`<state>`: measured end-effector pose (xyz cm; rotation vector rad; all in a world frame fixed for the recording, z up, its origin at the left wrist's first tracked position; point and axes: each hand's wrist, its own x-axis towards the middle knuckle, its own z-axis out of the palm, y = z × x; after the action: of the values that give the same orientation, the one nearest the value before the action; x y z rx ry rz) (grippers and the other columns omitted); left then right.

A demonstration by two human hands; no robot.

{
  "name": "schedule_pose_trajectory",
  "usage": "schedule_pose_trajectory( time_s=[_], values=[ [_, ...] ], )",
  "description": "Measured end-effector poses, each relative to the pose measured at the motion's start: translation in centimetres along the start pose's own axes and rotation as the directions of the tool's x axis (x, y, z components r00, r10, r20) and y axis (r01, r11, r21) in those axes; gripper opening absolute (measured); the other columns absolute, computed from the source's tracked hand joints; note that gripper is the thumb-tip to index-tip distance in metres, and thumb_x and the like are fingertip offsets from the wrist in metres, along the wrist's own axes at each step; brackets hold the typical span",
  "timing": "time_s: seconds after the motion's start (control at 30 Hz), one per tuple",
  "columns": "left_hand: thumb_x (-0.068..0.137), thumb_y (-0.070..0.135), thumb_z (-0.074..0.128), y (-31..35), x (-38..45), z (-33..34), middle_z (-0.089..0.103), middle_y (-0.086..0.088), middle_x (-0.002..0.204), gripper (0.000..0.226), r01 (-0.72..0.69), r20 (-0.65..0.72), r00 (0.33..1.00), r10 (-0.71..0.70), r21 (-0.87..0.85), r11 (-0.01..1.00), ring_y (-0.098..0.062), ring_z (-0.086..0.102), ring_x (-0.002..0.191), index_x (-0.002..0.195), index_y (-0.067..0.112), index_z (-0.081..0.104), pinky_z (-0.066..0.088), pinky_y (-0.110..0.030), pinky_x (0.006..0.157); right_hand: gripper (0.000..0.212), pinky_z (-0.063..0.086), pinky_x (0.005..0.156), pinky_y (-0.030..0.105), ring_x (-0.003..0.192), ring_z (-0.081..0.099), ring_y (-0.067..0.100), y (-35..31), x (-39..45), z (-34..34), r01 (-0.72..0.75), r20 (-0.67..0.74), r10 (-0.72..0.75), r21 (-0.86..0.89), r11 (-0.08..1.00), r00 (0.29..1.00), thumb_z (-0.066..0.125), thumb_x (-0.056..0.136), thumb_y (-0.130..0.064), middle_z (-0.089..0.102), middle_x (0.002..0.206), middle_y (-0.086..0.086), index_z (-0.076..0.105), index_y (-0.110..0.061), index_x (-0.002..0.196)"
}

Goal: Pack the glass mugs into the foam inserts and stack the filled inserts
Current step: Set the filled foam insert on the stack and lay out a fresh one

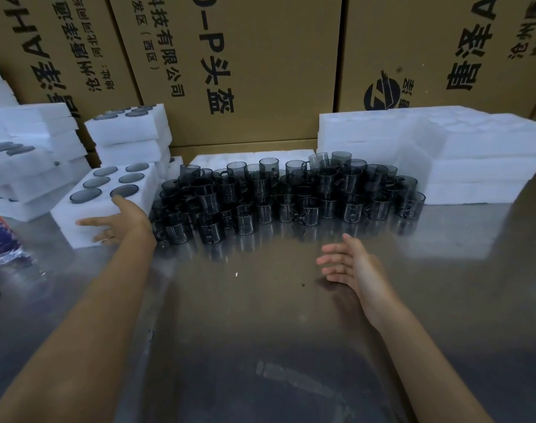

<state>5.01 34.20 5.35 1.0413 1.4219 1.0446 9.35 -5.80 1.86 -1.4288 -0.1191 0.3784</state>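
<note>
White foam insert [77,221] near the table's left edge, all six pockets filled with smoky glass mugs. Left hand [120,222] holds its near right corner: thumb on the top face, fingers spread along the front side. Right hand [349,264] hovers above the steel table [260,331] mid-surface, fingers straight and relaxed, nothing in it. Loose glass mugs [291,193] piled along the back centre. Filled inserts stacked [129,132] back left, empty foam inserts [443,148] stacked back right. Cardboard cartons [245,71] behind
</note>
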Motion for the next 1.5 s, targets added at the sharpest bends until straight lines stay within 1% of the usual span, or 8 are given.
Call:
schedule_pose_trajectory(
  time_s=[0.23, 0.43, 0.63, 0.8, 0.97, 1.13, 1.33, 1.5],
  values=[
    [0.098, 0.02, 0.044, -3.0, -8.7, -1.1, 0.002, -0.02, 0.165, 0.071, -0.322, 0.022, 0.946, 0.323, -0.051, 0.945, -0.034, 0.001, 0.153, 0.159, 0.012, 0.007, 0.002, -0.041, 0.122, 0.04, 0.056, 0.075, 0.031, 0.076, 0.067, 0.025, 0.7, 0.4, -0.5, 0.0, -0.027, 0.0, 0.002, 1.0, 1.0, 0.042, 0.106, -0.027, 0.073, 0.091, 0.022, 0.07, 0.001, 0.102],
    [0.088, 0.005, 0.054, -8.7, -22.5, -0.2, 0.033, -0.01, 0.145, 0.065, -0.739, 0.287, 0.578, 0.764, -0.212, 0.639, -0.025, 0.031, 0.133, 0.15, 0.015, 0.035, 0.029, -0.037, 0.108, 0.024, 0.056, 0.075, 0.029, 0.074, 0.063, 0.019, 1.4, 1.0, -0.5, 0.122, -0.205, -0.108, 0.055, 0.991, 0.973, 0.044, 0.103, -0.006, 0.067, 0.083, 0.012, 0.066, -0.009, 0.095],
    [0.086, 0.0, 0.054, -13.4, -30.5, 2.9, 0.048, -0.002, 0.098, 0.03, -0.689, 0.67, 0.379, 0.638, -0.257, 0.678, -0.027, 0.05, 0.099, 0.113, 0.014, 0.056, 0.04, -0.028, 0.094, 0.021, 0.046, 0.075, 0.014, 0.084, 0.058, 0.019, -0.9, 3.3, -3.0, 0.245, -0.425, -0.347, -0.277, 0.929, 0.836, 0.049, 0.093, 0.002, 0.061, 0.092, 0.003, 0.064, -0.007, 0.106],
    [0.095, 0.012, 0.053, -13.9, -30.0, 6.7, 0.065, 0.0, 0.074, 0.013, -0.839, 0.912, 0.141, 0.385, -0.096, 0.536, -0.02, 0.061, 0.071, 0.091, 0.014, 0.066, 0.046, -0.033, 0.067, 0.042, 0.041, 0.101, 0.042, 0.125, 0.045, 0.027, -6.5, 7.1, -8.6, 0.181, -0.37, -0.607, -0.733, 0.656, 0.703, 0.05, 0.088, -0.007, 0.048, 0.136, 0.009, 0.053, -0.012, 0.13],
    [0.094, 0.011, 0.053, -13.4, -29.4, 8.4, 0.061, -0.001, 0.057, 0.018, -0.834, 0.909, 0.163, 0.384, -0.082, 0.546, -0.022, 0.061, 0.057, 0.082, 0.014, 0.066, 0.054, -0.042, 0.062, 0.072, 0.021, 0.116, 0.049, 0.151, 0.011, 0.031, -12.6, 13.0, -13.5, -0.042, -0.188, -0.602, -0.968, 0.249, 0.776, 0.054, 0.09, -0.016, 0.016, 0.163, 0.011, 0.024, -0.022, 0.155],
    [0.094, 0.012, 0.055, -13.5, -29.2, 8.9, 0.062, -0.007, 0.056, 0.02, -0.831, 0.898, 0.171, 0.405, -0.089, 0.549, -0.026, 0.061, 0.054, 0.078, 0.015, 0.065, 0.053, -0.049, 0.062, 0.091, 0.005, 0.121, 0.052, 0.154, -0.013, 0.029, -15.9, 18.2, -16.0, -0.192, -0.233, -0.445, -0.972, 0.137, 0.865, 0.058, 0.093, -0.024, -0.006, 0.168, 0.007, -0.004, -0.024, 0.16],
    [0.094, 0.013, 0.053, -13.1, -29.3, 9.0, 0.063, -0.002, 0.055, 0.02, -0.825, 0.899, 0.18, 0.4, -0.084, 0.559, -0.022, 0.062, 0.053, 0.077, 0.017, 0.064, 0.053, -0.048, 0.062, 0.062, 0.008, 0.122, 0.053, 0.14, 0.032, 0.031, -15.7, 19.2, -17.4, -0.176, -0.098, -0.57, -0.981, -0.082, 0.816, 0.06, 0.089, -0.015, 0.043, 0.142, 0.013, 0.035, -0.011, 0.145],
    [0.094, 0.016, 0.053, -13.1, -29.1, 9.0, 0.064, 0.007, 0.058, 0.021, -0.753, 0.904, 0.211, 0.373, -0.093, 0.651, -0.019, 0.06, 0.051, 0.078, 0.023, 0.065, 0.055, -0.043, 0.057, 0.054, 0.002, 0.12, 0.055, 0.127, 0.042, 0.03, -15.5, 15.4, -13.6, -0.007, 0.156, -0.678, -0.973, -0.231, 0.718, 0.06, 0.085, -0.01, 0.052, 0.125, 0.01, 0.045, -0.013, 0.137]
  ],
)
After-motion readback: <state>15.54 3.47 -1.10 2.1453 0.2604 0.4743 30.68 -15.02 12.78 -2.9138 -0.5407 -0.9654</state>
